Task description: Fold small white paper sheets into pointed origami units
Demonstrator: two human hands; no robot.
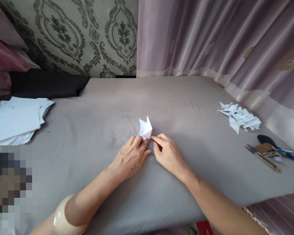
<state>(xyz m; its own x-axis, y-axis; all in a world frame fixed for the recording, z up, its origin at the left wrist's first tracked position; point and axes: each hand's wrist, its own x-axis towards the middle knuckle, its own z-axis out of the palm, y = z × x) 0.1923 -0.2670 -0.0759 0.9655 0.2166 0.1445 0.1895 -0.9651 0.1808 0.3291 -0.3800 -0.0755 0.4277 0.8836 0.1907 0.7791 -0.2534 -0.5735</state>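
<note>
Since the left hand (132, 153) bore down over the near end of the paper (146, 128), a slip of those fingers could, I judged, skew its folds; a hard tug by the right hand (155, 142) might crumple the thin corner. The paper sat about mid-table (88, 127), its points toward the table's far edge. The left grip had fingers together, thumb apart; what it pinched underneath I couldn't tell. The right grip was drawn nearly together at the paper's near corner, whether pinching it I couldn't tell.

Home room, damask-patterned wallpaper (123, 32), mauve curtains (159, 39), cloth-covered table (88, 111).
</note>
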